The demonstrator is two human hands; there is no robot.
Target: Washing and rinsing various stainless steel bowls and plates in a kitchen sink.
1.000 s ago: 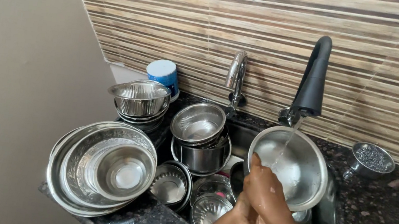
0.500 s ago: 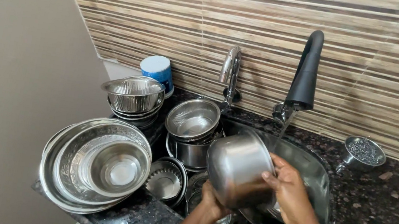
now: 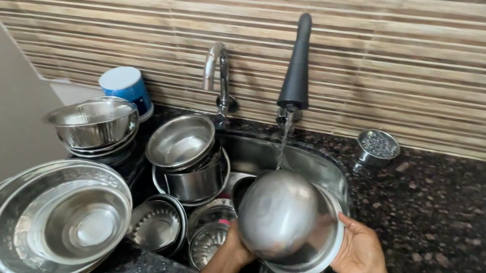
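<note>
Rinsing step: both hands are holding a steel bowl (image 3: 282,217) upside down over the sink (image 3: 316,164), under the black tap (image 3: 299,61). Right hand (image 3: 360,256) is gripping its rim, fingers curled; left hand (image 3: 236,246) is largely hidden, grip unclear. Next move likely calls for turning the bowl.

Bowl (image 3: 282,217) under the water is shiny smooth metal, wet. Other bowls (image 3: 56,227) & sink (image 3: 266,154): same shiny metal. Tap (image 3: 299,61) is matt black. Worktop (image 3: 451,215) is speckled dark stone, glossy. Wall (image 3: 397,63) is striped, rough-looking tile.
</note>
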